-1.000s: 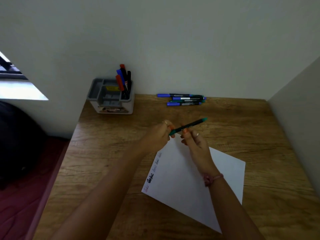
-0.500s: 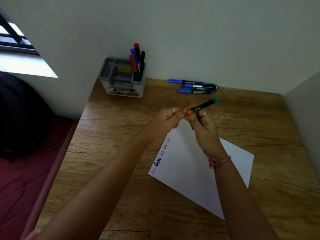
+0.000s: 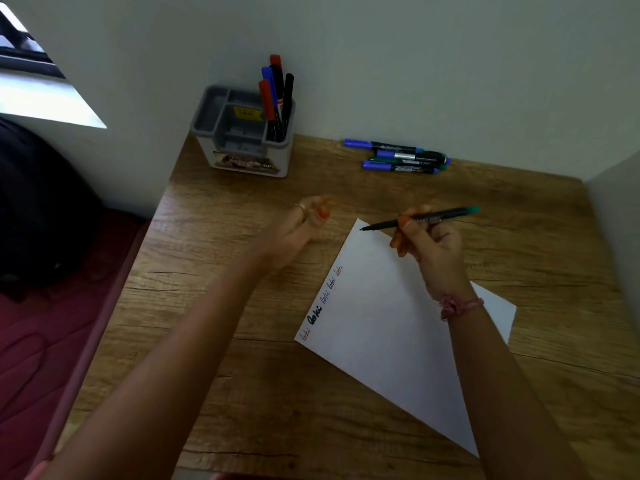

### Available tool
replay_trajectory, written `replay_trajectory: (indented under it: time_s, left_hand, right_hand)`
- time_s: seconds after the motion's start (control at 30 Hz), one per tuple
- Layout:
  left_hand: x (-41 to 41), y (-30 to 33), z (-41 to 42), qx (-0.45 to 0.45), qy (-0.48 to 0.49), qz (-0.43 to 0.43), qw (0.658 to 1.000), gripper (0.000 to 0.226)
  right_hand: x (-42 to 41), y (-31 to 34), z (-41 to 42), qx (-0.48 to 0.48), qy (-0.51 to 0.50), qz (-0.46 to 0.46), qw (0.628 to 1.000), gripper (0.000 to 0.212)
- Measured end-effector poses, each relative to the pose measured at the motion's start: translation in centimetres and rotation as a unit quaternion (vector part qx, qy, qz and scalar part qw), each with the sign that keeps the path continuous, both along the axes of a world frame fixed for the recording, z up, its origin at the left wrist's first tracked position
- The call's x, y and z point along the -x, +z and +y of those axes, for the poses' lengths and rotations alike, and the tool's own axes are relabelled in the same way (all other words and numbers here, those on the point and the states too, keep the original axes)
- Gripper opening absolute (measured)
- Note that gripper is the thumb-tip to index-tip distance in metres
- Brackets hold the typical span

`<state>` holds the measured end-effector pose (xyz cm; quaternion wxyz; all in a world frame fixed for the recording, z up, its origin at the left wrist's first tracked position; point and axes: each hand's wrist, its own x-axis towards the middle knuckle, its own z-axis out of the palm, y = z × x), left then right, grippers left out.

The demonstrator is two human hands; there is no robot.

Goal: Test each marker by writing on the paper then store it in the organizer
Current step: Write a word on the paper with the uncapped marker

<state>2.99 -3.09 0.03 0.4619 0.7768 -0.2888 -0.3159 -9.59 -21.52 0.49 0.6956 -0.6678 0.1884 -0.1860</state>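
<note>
My right hand [image 3: 438, 252] grips an uncapped green-ended marker [image 3: 448, 214] in a writing hold, its dark tip just above the top corner of the white paper [image 3: 398, 327]. The paper lies slanted on the wooden desk and has several small written words along its left edge. My left hand [image 3: 304, 223] hovers left of the paper with curled fingers; the cap seems to be inside them, hidden from view. The grey organizer [image 3: 211, 109] stands at the desk's back left with several markers [image 3: 275, 95] upright in its right compartment.
Several loose markers [image 3: 401, 157], blue and green capped, lie in a row by the back wall. A side wall closes off the desk on the right. The desk's left edge drops to a red mat and a dark bag.
Both hands held the capped marker together; now they have pulled apart. The right hand keeps the marker, tip bare, over the paper's corner, and the left has moved left.
</note>
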Motion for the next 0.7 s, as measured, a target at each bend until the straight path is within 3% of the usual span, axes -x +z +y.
replay_trajectory:
  time_s: [0.1,0.23,0.5,0.7]
  left_hand:
    - [-1.1,-1.2,-0.1,-0.092,-0.058,-0.155,0.982,0.05]
    - [-2.2,-3.5,-1.8,-0.14,-0.162,-0.316,0.924,0.057]
    - [-3.6,-5.0,-2.9,-0.153,-0.2,-0.372,0.893,0.073]
    - [-3.7,-5.2,-2.9,-0.132,-0.198,-0.375,0.896,0.064]
  right_hand:
    - [0.0,-1.4,-0.2,0.06,0.057,0.048,0.995,0.015]
    - [-0.3,-2.9,0.3,0.067,0.136,0.07,0.986,0.012]
    - [-0.1,-3.1,0.1,0.148,0.198,0.102,0.964,0.018]
    - [-2.0,-3.0,0.3,0.164,0.197,0.065,0.964,0.011]
